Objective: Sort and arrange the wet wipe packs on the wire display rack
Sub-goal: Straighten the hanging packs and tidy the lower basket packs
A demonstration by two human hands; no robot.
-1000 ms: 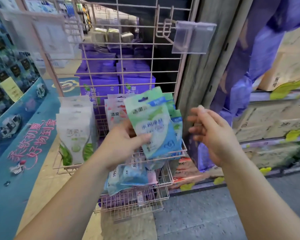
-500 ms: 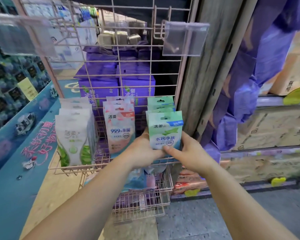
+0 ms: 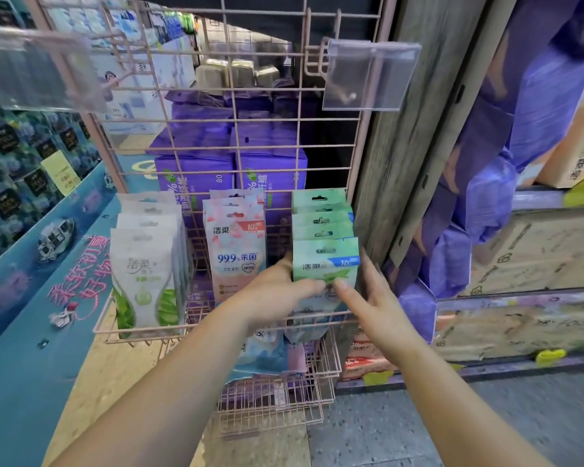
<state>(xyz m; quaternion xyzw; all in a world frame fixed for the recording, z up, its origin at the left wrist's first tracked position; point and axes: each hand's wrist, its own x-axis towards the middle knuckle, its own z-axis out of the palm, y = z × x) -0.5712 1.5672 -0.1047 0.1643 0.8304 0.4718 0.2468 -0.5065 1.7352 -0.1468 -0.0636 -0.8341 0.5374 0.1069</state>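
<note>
Both hands slid up green front pack since earlier. Left hand pinches it at 9 o'clock; right hand fingers spread, touching 3 o'clock. Step: squaring green row. Next: gentle push back, straight.

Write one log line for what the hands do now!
step: straighten row | left hand: grips front green pack | right hand: fingers touch it | place: wire rack, right row

There is only one view, from a camera worn on the person's head. It looks forward and down, close to the pink wire rack at arm's reach. The wide lens bends the edges, and both forearms enter from the bottom.
</note>
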